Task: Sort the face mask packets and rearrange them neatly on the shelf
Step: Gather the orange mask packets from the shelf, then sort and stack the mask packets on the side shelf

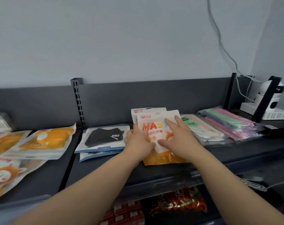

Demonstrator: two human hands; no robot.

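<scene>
On my head feed both arms reach forward over the dark shelf (105, 169), and the hands meet on a white-and-orange mask packet (151, 126) printed with "MAS…" in coloured letters. That packet sits in the middle of the shelf, its orange bottom edge down on the board and its top tipped back toward the rear panel. My left hand (138, 142) holds the packet's left edge, thumb lying on the front and fingers wrapped along the side. My right hand (178, 137) is released, its fingers spread straight and pressed flat on the packet's front. Just behind it a second packet of the same kind (147, 110) shows its top strip, the two overlapping. To the left lies a black mask packet (104, 137) flat on the board, with a blue-edged packet (96, 156) partly under it. Further left, past the shelf joint, are orange packets (47, 140) and a cartoon-printed packet (5, 174), lying askew and overlapping. To the right, just beside the held packet, are a pastel pack marked "FACE MASK" (196, 127) and a stack of bright coloured packs (232, 125). A white camera (274, 103) stands at the far right end, and red snack bags (178, 202) fill the tier below.
</scene>
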